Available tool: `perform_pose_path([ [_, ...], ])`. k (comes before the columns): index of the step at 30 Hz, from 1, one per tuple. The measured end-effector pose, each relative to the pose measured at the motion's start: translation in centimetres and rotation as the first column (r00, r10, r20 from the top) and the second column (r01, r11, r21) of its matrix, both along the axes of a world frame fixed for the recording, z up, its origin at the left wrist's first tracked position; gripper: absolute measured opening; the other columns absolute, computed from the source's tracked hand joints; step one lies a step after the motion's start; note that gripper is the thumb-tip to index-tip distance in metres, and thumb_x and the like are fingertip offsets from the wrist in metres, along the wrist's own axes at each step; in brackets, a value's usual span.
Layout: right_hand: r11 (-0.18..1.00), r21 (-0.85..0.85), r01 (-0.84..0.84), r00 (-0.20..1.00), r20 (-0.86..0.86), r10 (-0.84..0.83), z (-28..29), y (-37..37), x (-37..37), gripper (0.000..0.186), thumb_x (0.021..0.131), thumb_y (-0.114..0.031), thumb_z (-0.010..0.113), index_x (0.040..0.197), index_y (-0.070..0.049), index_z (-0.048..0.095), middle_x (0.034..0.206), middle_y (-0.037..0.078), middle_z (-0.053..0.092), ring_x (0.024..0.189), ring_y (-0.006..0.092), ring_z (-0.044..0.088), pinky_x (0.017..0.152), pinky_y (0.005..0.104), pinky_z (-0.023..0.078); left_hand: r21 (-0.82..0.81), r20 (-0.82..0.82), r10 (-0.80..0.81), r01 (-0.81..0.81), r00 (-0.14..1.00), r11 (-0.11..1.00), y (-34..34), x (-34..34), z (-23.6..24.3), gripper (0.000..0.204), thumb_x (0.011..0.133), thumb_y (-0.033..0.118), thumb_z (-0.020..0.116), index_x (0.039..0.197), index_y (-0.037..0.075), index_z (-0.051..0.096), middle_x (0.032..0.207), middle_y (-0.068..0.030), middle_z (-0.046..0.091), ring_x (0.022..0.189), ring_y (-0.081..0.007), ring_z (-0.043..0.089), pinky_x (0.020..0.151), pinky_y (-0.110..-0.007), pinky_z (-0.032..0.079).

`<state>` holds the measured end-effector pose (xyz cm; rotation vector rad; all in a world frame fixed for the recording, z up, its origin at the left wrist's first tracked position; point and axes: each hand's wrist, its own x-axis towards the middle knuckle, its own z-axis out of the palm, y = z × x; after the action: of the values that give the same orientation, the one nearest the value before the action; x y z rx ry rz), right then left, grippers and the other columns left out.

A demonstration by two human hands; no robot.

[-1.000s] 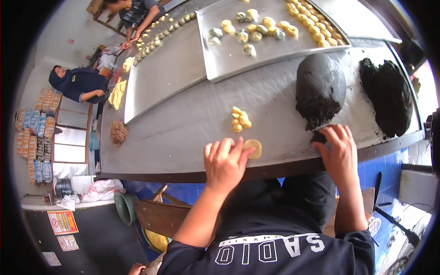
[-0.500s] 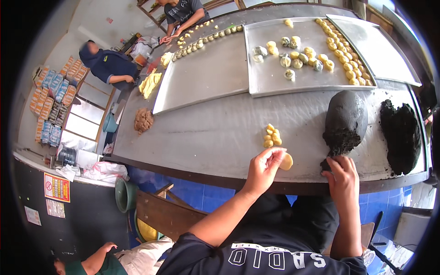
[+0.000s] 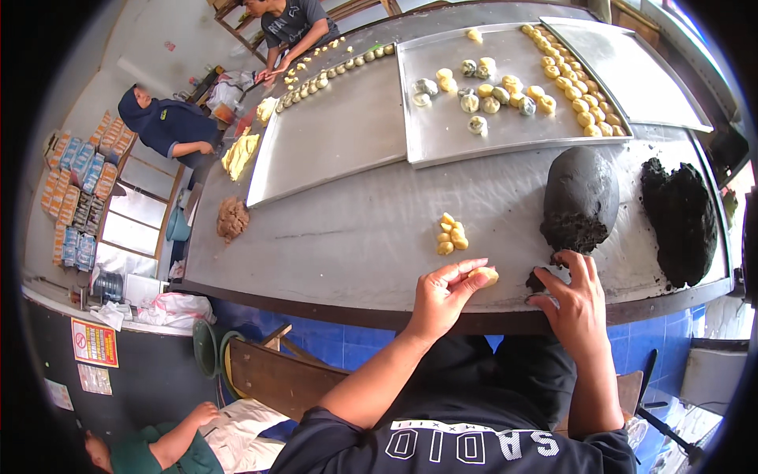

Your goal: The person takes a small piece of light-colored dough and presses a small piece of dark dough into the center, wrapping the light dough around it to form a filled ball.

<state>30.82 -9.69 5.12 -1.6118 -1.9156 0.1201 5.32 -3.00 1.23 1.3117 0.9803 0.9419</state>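
My left hand pinches a flattened piece of yellow dough between thumb and fingers, just above the table's near edge. To its right, my right hand has thumb and fingers spread around a small black lump, with dark residue by the fingertips. Right beyond that hand sits a large, smooth black mound, crumbly at its near end. A small cluster of yellow dough balls lies beyond my left hand.
A rough black mass lies at the right. Metal trays stand farther back, one bare, another with yellow and marbled balls. Brown paste and yellow dough lie at left. Other people are across the table and at lower left.
The yellow dough in my left hand has turned from face-on to more edge-on. My right hand's fingers have spread apart near the black lump. The whole view has shifted slightly.
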Motion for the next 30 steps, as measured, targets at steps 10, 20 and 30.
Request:
perform_pose_path([
  [10, 0.998, -0.066, -0.021, 0.992, -0.129, 0.012, -0.5, -0.5, -0.6, 0.035, 0.087, -0.005, 0.087, 0.121, -0.006, 0.082, 0.127, 0.015, 0.072, 0.116, 0.0377, 0.071, 0.097, 0.0475, 0.062, -0.059, 0.071, 0.088, -0.084, 0.994, 0.995, -0.2, 1.0, 0.1, 0.036, 0.115, 0.013, 0.075, 0.145, -0.006, 0.074, 0.133, -0.0188, 0.083, 0.125, -0.0198, 0.077, 0.112, -0.035, 0.061],
  [20, 0.989, 0.064, -0.132, 0.94, -0.308, 0.146, -1.3, 0.7, -3.5, 0.033, 0.09, -0.007, 0.084, 0.122, -0.004, 0.076, 0.119, 0.015, 0.071, 0.106, 0.0363, 0.072, 0.093, 0.0464, 0.061, -0.125, 0.046, 0.148, -0.142, 0.988, 0.982, -0.7, 2.7, 0.5, 0.041, 0.123, 0.025, 0.062, 0.151, -0.004, 0.069, 0.136, -0.0164, 0.082, 0.119, -0.0178, 0.079, 0.103, -0.035, 0.064],
  [30, 0.971, 0.187, -0.151, 0.963, -0.195, 0.187, -2.7, 1.5, -3.8, 0.042, 0.094, -0.007, 0.076, 0.136, -0.003, 0.076, 0.134, 0.016, 0.07, 0.116, 0.036, 0.073, 0.095, 0.0447, 0.065, 0.011, 0.091, -0.07, 0.069, 0.993, 0.998, -2.0, 3.0, 2.3, 0.065, 0.127, 0.038, 0.047, 0.177, -0.003, 0.039, 0.18, -0.0206, 0.047, 0.156, -0.0271, 0.058, 0.126, -0.041, 0.051],
])
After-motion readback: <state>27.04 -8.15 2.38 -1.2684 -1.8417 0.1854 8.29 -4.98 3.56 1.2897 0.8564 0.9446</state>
